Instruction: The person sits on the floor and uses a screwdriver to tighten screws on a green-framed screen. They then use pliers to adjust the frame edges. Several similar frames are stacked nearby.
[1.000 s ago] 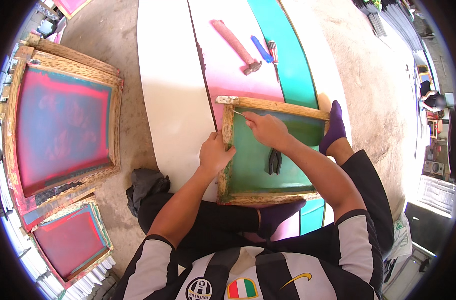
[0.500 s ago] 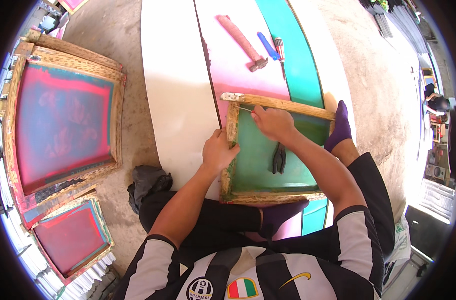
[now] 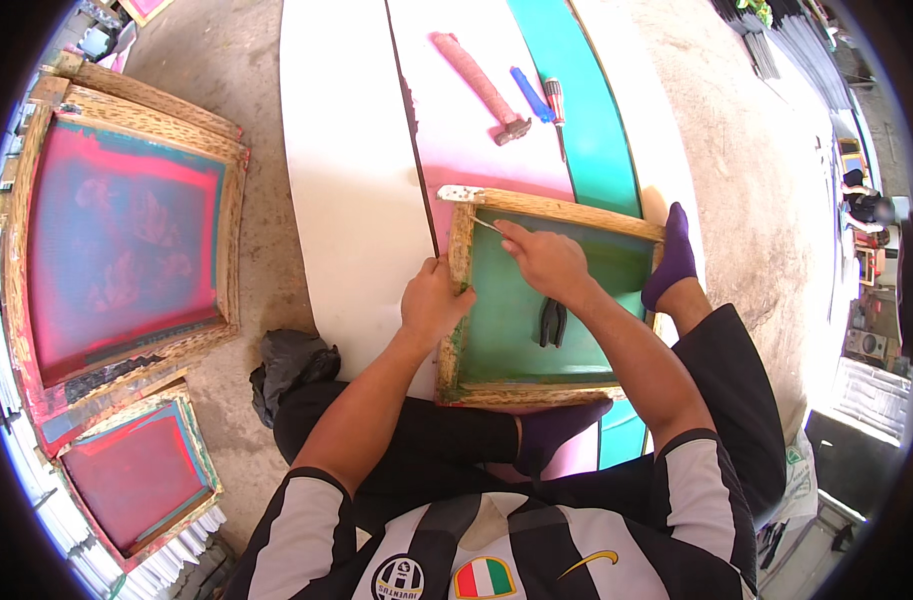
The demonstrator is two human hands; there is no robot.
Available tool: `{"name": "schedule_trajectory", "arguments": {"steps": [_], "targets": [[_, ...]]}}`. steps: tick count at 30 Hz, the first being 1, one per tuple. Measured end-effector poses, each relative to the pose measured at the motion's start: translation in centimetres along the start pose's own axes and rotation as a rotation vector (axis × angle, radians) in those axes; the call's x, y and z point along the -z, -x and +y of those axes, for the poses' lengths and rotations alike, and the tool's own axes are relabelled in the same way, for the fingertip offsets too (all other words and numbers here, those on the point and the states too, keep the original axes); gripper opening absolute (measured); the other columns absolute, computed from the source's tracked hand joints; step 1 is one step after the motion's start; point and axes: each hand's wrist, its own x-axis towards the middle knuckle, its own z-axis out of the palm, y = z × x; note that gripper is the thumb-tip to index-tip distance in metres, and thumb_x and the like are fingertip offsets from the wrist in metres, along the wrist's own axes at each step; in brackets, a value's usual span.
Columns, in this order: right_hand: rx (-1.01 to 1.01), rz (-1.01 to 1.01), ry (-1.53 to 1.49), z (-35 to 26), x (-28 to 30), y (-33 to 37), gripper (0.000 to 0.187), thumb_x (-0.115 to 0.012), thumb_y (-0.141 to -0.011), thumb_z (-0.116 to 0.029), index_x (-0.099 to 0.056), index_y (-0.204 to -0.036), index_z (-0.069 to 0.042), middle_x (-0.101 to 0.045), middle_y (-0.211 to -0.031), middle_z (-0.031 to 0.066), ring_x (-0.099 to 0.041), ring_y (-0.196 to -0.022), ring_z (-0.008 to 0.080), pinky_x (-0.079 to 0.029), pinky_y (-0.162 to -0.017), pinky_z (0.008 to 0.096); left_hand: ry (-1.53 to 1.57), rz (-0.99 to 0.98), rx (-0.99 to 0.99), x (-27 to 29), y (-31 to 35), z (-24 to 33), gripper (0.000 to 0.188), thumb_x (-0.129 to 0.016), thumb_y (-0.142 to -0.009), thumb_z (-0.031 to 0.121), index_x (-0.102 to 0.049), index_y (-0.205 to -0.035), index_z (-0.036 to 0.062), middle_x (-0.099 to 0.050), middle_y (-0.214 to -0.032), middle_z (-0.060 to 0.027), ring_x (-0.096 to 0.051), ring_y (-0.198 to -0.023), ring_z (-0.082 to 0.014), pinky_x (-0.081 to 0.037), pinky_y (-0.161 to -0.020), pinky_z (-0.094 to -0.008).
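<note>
A wooden screen printing frame (image 3: 462,245) with green mesh lies across the boards between my legs. My left hand (image 3: 435,300) is closed round its left side bar, thumb on top. In my right hand (image 3: 546,260) is a thin metal tool (image 3: 485,223), its tip at the frame's upper left inner corner; the fingers hide its handle, so its kind cannot be told. A pair of black-handled pliers (image 3: 553,323) rests on the mesh below my right wrist. My foot in a purple sock (image 3: 680,255) is against the frame's right end.
Beyond the frame lie a hammer (image 3: 481,88) with a wrapped handle, a blue tool (image 3: 531,94) and a screwdriver (image 3: 556,112). Pink-and-blue screen frames (image 3: 231,240) stand at the left, near a black plastic bag (image 3: 294,365). Another person (image 3: 861,203) is at the far right.
The thin tool's tip stays near the corner while my right hand shifts slightly down and left. The whole view has moved a little; my left hand keeps its grip.
</note>
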Motion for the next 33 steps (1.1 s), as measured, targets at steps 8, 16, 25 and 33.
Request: {"name": "schedule_trajectory", "arguments": {"steps": [8, 16, 25, 33], "targets": [[-0.034, -0.063, 0.142, -2.0, 1.6, -0.4, 0.028, -0.048, -0.111, -0.038, -0.059, -0.127, -0.016, -0.074, -0.084, 0.0177, -0.073, -0.079, 0.0447, -0.056, -0.07, 0.0609, -0.003, 0.065, -0.019, -0.5, 0.1, -0.6, 0.055, -0.085, -0.078, 0.027, -0.066, -0.122, -0.0003, -0.066, -0.096, -0.0183, -0.071, -0.085, -0.0405, -0.058, -0.075, -0.0507], [-0.041, -0.148, 0.171, -2.1, 0.8, -1.2, 0.025, -0.048, -0.109, -0.029, -0.057, -0.121, -0.01, -0.074, -0.083, 0.019, -0.075, -0.077, 0.0429, -0.057, -0.066, 0.0608, -0.067, 0.047, -0.011, -0.8, 0.0, 0.2, 0.056, -0.082, -0.081, 0.029, -0.066, -0.121, -0.0061, -0.068, -0.112, -0.023, -0.073, -0.092, -0.0432, -0.061, -0.08, -0.0507], [0.111, -0.007, 0.315, -2.9, -1.1, -4.7, 0.03, -0.047, -0.112, -0.038, -0.059, -0.115, -0.012, -0.074, -0.082, 0.0131, -0.074, -0.073, 0.0411, -0.057, -0.061, 0.0578, -0.029, 0.018, -0.005, 0.1, 0.0, 0.2, 0.061, -0.082, -0.081, 0.03, -0.064, -0.128, -0.0054, -0.068, -0.111, -0.0228, -0.072, -0.094, -0.0437, -0.06, -0.081, -0.052], [0.035, 0.056, 0.273, -0.9, 0.1, -0.9, 0.03, -0.046, -0.112, -0.042, -0.059, -0.11, -0.015, -0.072, -0.081, 0.0125, -0.072, -0.067, 0.0405, -0.057, -0.059, 0.0567, 0.027, 0.048, 0.005, -0.6, 0.1, -0.3, 0.062, -0.084, -0.079, 0.03, -0.065, -0.128, -0.0023, -0.068, -0.103, -0.0209, -0.072, -0.093, -0.0425, -0.059, -0.081, -0.0519]]}}
